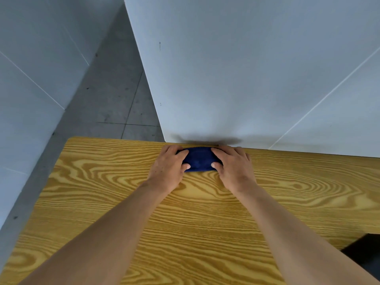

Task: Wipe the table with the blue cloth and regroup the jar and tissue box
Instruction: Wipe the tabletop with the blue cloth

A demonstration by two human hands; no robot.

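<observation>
So right now I've got both hands on the blue cloth (199, 159), which is bunched into a compact wad at the far edge of the table (205, 223), just about up against the white wall panel (246, 68) behind it. My left hand (169, 167) covers the left end and my right hand (233, 168) covers the right end, fingers curled over the top and thumbs tucked in along the near side, so both are pressing down on and gripping the cloth rather than lying flat and open.

Why two hands? My guess is it keeps the wad from unrolling and lets me lean some weight into it, arms stretched well out. Starting at the back edge makes sense too, since I can then drag it toward me across the wood grain in strips.

As for the jar and tissue box, I can't see either one anywhere in view, so they're off to the side somewhere. Regrouping them looks like a job for after the wiping, which seems barely begun. There's something dark at the lower right corner, too cut off to tell what.
</observation>
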